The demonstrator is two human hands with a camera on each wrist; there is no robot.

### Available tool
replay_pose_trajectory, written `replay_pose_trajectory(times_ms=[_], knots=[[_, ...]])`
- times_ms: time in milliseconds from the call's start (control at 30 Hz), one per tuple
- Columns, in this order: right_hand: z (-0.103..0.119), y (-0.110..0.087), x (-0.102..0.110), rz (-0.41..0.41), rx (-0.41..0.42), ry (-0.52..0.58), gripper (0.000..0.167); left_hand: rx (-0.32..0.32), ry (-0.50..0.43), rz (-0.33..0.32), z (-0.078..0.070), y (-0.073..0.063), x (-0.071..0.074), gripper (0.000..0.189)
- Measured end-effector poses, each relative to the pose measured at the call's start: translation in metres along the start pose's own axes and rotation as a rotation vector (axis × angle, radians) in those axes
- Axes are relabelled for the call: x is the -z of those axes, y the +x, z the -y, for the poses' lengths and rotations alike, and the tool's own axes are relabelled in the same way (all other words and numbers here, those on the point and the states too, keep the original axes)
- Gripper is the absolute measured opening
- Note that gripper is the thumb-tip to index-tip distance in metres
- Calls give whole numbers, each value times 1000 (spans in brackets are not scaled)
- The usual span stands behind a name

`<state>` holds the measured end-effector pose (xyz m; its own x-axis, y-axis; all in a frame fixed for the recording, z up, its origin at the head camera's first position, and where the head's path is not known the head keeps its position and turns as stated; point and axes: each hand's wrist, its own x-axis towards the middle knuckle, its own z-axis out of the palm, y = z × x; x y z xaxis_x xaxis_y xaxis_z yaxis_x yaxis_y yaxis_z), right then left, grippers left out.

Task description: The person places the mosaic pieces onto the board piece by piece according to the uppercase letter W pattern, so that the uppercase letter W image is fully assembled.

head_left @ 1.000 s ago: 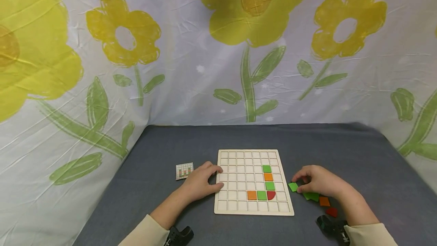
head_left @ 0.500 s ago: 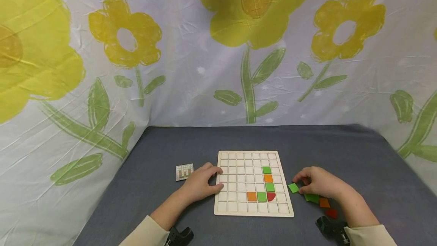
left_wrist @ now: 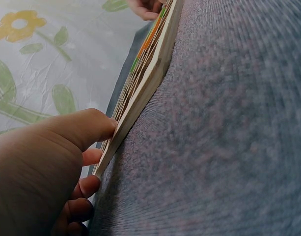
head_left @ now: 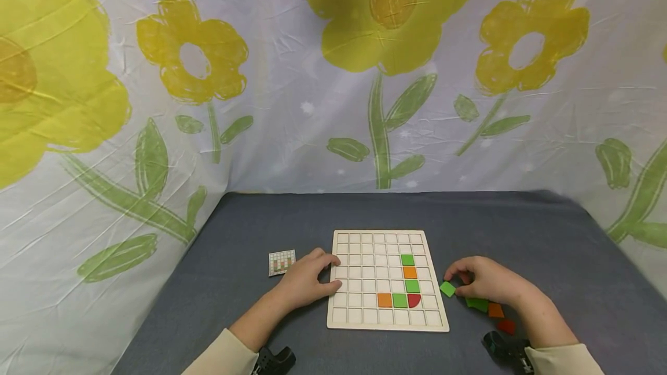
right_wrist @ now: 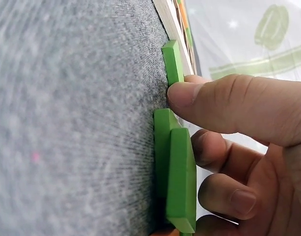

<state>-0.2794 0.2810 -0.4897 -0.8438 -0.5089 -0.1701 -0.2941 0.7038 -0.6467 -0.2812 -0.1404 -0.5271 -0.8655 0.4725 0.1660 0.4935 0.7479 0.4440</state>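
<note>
My left hand (head_left: 308, 281) rests thumb and fingertips on the left edge of a pale wooden grid board (head_left: 359, 317). The left wrist view shows the thumb (left_wrist: 94, 128) lying on that edge, other fingers curled beside it. My right hand (head_left: 487, 279), right of the board, pinches a green square tile (head_left: 447, 289) between thumb and index finger, low at the cloth. In the right wrist view this green tile is partly hidden by the thumb (right_wrist: 187, 96). Two overlapping green tiles (right_wrist: 179, 182) lie under the other fingers. Green, orange and red pieces sit in board cells, forming an L.
Below the right hand lie an orange tile (head_left: 495, 310) and a red piece (head_left: 506, 326). A small patterned grid card (head_left: 281, 261) lies left of the board, partly behind the left hand. Dark grey cloth (head_left: 292, 213) covers the table; a flower-printed curtain (head_left: 281, 149) stands behind.
The green tile by my right fingertips has turned slightly on the cloth, and the index finger has shifted a little towards the board. My left hand stays on the board's edge.
</note>
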Motion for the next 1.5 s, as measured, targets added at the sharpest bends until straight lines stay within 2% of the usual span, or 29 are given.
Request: replay_pose_trajectory(times_ms=[400, 833, 1267, 1500], knots=[[3, 0, -2, -43, -42, -5, 20, 10, -2, 3, -1, 1, 0, 39], [14, -4, 2, -159, -64, -53, 23, -1, 5, 3, 0, 0, -1, 39], [36, -7, 6, -265, 6, -112, 21, 20, -1, 13, -1, 0, 2, 39], [53, -6, 0, -273, 54, -127, 23, 4, -15, 15, -1, 0, 1, 38]])
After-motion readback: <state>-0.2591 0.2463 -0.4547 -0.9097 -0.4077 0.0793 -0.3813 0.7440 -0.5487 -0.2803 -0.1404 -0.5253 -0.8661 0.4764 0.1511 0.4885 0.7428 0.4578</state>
